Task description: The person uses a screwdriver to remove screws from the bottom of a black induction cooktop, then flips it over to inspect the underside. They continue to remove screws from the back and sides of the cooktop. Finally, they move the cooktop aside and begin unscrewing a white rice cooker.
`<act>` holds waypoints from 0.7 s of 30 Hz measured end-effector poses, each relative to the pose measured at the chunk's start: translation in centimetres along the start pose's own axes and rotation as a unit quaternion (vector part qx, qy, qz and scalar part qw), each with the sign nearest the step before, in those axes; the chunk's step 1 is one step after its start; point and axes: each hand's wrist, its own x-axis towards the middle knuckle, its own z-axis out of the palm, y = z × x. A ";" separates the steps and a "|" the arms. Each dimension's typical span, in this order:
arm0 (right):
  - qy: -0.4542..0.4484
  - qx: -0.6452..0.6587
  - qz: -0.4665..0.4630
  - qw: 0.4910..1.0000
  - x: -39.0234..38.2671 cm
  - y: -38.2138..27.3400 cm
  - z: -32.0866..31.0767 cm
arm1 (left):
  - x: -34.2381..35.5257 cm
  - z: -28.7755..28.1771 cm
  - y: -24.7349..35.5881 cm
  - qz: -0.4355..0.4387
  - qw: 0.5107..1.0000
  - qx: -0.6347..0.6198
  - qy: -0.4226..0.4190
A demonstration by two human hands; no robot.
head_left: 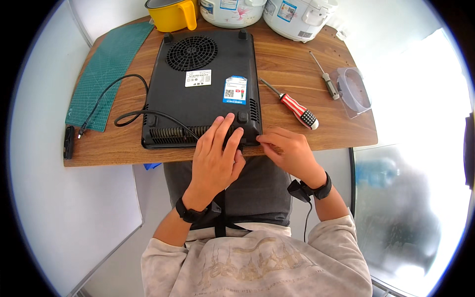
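Note:
A black induction cooker (170, 96) lies upside down on the wooden table, its round fan grille at the far end and two labels on its underside. My left hand (213, 153) rests across its near edge, fingers stretched out and apart over the vents. At the near right corner, my right hand (287, 150) is closed in a pinch, thumb and fingertips at the cooker's rim. Whether something small sits between those fingertips is hidden. The cooker's power cord (166, 116) comes out by my left hand and loops left. Right of the cooker lies a screwdriver (298, 110) with a red-and-white striped handle.
A grey-handled screwdriver (329, 85) lies beside a clear plastic container (354, 91) at right. The green cutting mat (106, 74) and a black object (69, 142) are on the left. At the back stand a yellow pot (170, 17) and two white rice cookers (230, 17).

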 end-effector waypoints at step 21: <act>0.034 0.042 0.071 0.996 -1.9 -1.3 0.1 | -1.0 -0.3 1.2 -0.002 1.000 0.003 0.005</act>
